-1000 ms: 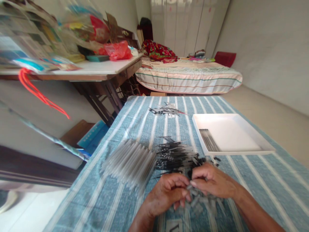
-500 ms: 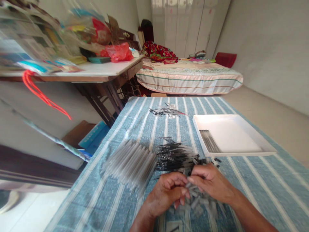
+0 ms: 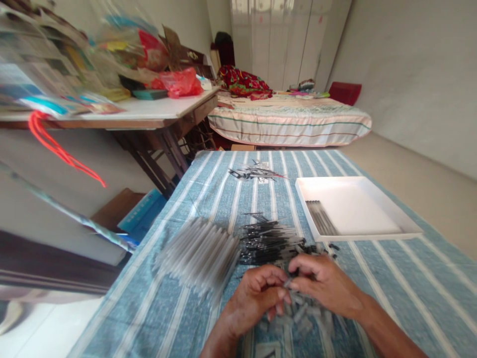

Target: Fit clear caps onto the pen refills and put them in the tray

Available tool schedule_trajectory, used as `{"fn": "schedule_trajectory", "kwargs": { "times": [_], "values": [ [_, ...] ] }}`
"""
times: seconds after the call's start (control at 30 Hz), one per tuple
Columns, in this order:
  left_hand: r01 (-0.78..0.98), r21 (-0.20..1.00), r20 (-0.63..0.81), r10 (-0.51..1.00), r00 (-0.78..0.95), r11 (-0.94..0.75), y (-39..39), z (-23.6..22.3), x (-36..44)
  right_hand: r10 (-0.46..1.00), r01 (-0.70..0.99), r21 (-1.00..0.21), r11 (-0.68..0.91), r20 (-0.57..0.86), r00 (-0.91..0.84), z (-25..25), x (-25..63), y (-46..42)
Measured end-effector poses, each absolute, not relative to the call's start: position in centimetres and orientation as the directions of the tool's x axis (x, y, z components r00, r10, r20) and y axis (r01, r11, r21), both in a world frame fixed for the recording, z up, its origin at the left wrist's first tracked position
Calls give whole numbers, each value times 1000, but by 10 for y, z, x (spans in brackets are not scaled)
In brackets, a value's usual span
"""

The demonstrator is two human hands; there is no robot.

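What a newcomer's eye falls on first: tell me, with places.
The shallow white box at right, with pen-like sticks along its left wall, stands out first. Translucent grey tubes lie left of centre beside a heap of thin dark rods. Far left, a bright red cord dangles.

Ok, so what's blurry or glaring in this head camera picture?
In the head view, the plastic bags at upper left look smeared and stretched; in the head view, the grey tubes blur at their near ends; also in the head view, glare catches the tops of the pale panels.
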State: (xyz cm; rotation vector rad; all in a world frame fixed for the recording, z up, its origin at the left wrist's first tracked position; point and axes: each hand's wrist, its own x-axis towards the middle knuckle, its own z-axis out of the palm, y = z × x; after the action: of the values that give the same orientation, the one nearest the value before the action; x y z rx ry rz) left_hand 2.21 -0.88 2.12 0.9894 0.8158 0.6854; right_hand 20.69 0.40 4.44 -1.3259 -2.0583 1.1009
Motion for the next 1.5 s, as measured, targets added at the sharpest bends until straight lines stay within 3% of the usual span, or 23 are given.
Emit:
{"fn": "schedule_trajectory", "kwargs": {
  "times": [0.13,0.7,0.87,1.13,1.5],
  "values": [
    [-119,911,-276,798,536,395,-8,20,22,913,588,-776,228,-38,-405,42,207,4],
    [-79,918,-301,816,494,387,-9,20,26,931,536,-829,159,-54,-360,41,208,-5],
    [-57,924,-307,824,477,378,-8,18,26,925,526,-822,219,4,-380,42,206,-5],
    [135,974,-225,784,579,180,-7,34,20,922,447,-867,221,35,-386,47,203,-4],
    [52,980,-190,835,516,191,-3,31,21,944,478,-869,129,-39,-327,46,193,-1]
  ]
}}
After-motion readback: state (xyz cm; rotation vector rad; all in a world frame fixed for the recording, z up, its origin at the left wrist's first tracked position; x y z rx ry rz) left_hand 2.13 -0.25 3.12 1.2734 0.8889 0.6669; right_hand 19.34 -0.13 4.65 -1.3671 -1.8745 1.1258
